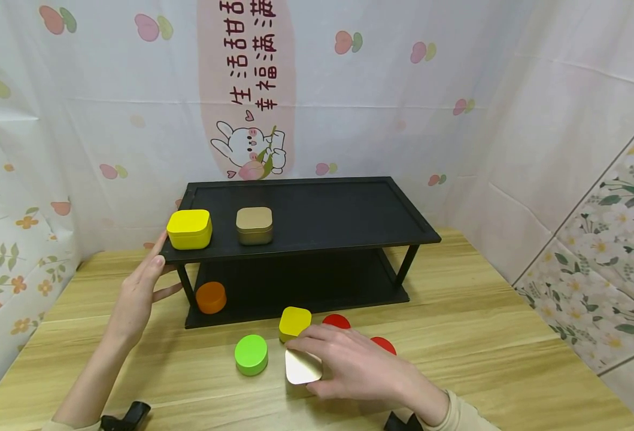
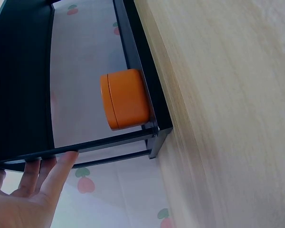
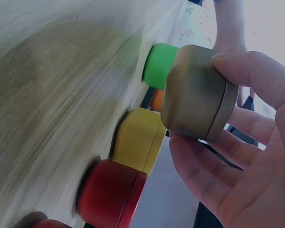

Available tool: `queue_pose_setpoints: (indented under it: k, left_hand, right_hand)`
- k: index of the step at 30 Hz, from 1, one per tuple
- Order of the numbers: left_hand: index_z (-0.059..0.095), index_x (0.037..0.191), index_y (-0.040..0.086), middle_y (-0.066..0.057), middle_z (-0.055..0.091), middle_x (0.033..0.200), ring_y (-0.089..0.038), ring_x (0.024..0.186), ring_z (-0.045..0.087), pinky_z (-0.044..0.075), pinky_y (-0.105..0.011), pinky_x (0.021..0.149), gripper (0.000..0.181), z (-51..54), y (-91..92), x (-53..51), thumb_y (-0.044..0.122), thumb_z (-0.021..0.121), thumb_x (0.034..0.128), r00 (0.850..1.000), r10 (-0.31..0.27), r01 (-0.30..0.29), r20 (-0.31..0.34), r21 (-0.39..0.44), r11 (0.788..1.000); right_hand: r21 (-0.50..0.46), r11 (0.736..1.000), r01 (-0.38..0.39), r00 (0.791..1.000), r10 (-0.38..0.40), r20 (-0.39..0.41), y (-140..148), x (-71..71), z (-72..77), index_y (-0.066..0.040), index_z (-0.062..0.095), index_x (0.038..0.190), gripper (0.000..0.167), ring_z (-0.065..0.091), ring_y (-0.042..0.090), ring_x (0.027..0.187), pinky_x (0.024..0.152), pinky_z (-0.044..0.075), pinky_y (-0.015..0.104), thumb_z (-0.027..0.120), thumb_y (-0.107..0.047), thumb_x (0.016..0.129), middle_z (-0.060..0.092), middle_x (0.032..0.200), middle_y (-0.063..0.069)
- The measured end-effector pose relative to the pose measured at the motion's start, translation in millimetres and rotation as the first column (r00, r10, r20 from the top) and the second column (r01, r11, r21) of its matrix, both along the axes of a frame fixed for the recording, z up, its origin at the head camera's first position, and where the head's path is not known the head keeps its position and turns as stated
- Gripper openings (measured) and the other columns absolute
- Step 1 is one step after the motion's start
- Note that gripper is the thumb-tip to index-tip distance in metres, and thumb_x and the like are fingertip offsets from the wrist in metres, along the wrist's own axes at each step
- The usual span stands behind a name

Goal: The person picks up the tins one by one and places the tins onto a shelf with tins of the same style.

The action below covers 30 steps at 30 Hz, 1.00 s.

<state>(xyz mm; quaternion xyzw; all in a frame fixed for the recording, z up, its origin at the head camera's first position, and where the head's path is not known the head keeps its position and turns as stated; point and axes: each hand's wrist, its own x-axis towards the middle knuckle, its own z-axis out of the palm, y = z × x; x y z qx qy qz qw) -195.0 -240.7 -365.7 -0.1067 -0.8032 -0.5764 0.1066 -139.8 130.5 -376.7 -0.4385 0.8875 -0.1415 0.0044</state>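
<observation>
My right hand [image 1: 349, 365] pinches a square gold tin [image 1: 303, 367] between thumb and fingers; the right wrist view shows the gold tin [image 3: 194, 92] held clear of the wood. Beside it stand a yellow tin [image 1: 295, 323], a round green tin [image 1: 251, 354] and two red tins [image 1: 336, 321], partly hidden by the hand. My left hand [image 1: 139, 293] rests at the left end of the black two-tier rack [image 1: 317, 209]; in the left wrist view its fingers [image 2: 64, 166] touch the upper shelf's edge.
On the rack's upper shelf stand another yellow tin [image 1: 190, 230], at the left corner, and another gold tin [image 1: 254, 226]. An orange tin [image 1: 211, 297] sits on the lower shelf's left end. A patterned curtain [image 1: 403, 90] hangs behind the wooden table [image 1: 484, 335].
</observation>
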Motion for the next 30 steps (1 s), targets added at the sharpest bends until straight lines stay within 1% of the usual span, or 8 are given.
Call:
queue_pose_setpoints:
  k: [4,8,14,23,27,30]
  left_hand:
    - [0.019,0.164,0.036,-0.001,0.016,0.175,0.005,0.118,0.05,0.059,-0.012,0.082,0.052,-0.2,-0.2,-0.3,0.037,0.03,0.1133,1.0,-0.005,0.005,-0.001,0.007,1.0]
    - [0.02,0.164,0.036,-0.001,0.017,0.175,0.005,0.118,0.051,0.059,-0.013,0.082,0.052,-0.4,-0.2,-0.3,0.036,0.031,0.1132,1.0,-0.006,0.006,-0.002,0.016,1.0]
    - [0.02,0.164,0.036,-0.001,0.018,0.174,0.003,0.118,0.051,0.059,-0.013,0.081,0.052,-0.8,-0.3,-0.7,0.036,0.031,0.1133,1.0,-0.01,0.01,-0.006,0.019,1.0]
    - [0.02,0.164,0.037,0.0,0.018,0.174,0.003,0.118,0.051,0.06,-0.013,0.082,0.052,-1.2,-0.9,-1.4,0.036,0.032,0.1133,1.0,-0.009,0.009,-0.004,0.022,1.0]
    - [0.02,0.164,0.036,0.001,0.017,0.175,0.003,0.118,0.051,0.059,-0.013,0.082,0.052,-1.3,-0.9,-1.1,0.035,0.032,0.1132,1.0,-0.011,0.011,-0.003,0.027,1.0]
    - [0.019,0.164,0.036,0.0,0.016,0.175,0.004,0.118,0.05,0.059,-0.012,0.082,0.052,-1.2,-0.9,-0.8,0.036,0.031,0.1133,1.0,-0.01,0.01,0.001,0.024,1.0]
  right_hand:
    - [-0.034,0.999,-0.008,1.0,0.008,-0.01,0,-0.7,1.9,-0.021,0.062,0.141,0.056,0.06,0.01,0.124,0.099,0.057,0.026,0.079,-0.03,0.088,0.063,0.139,-0.009]
    - [-0.058,0.998,-0.005,1.0,0.004,-0.018,1,-1.3,4.2,-0.021,0.063,0.14,0.058,0.059,0.008,0.122,0.099,0.056,0.025,0.081,-0.03,0.086,0.063,0.137,-0.01]
    - [-0.086,0.996,0.009,1.0,-0.01,-0.005,5,-4.4,8.6,-0.02,0.064,0.138,0.057,0.061,0.008,0.117,0.098,0.056,0.024,0.083,-0.026,0.085,0.065,0.134,-0.009]
    - [-0.145,0.989,0.034,0.999,-0.037,-0.018,13,-7.5,18.7,-0.017,0.065,0.135,0.054,0.062,0.007,0.109,0.089,0.056,0.018,0.082,-0.021,0.083,0.065,0.129,-0.008]
    - [-0.154,0.986,0.064,0.998,-0.062,0.017,17,-9.1,23.0,-0.018,0.065,0.135,0.055,0.061,0.007,0.109,0.089,0.056,0.018,0.083,-0.022,0.083,0.065,0.129,-0.008]
    - [-0.166,0.982,0.09,0.995,-0.083,0.05,19,-10.3,25.4,-0.018,0.065,0.136,0.056,0.061,0.007,0.112,0.092,0.058,0.021,0.084,-0.022,0.083,0.065,0.129,-0.009]
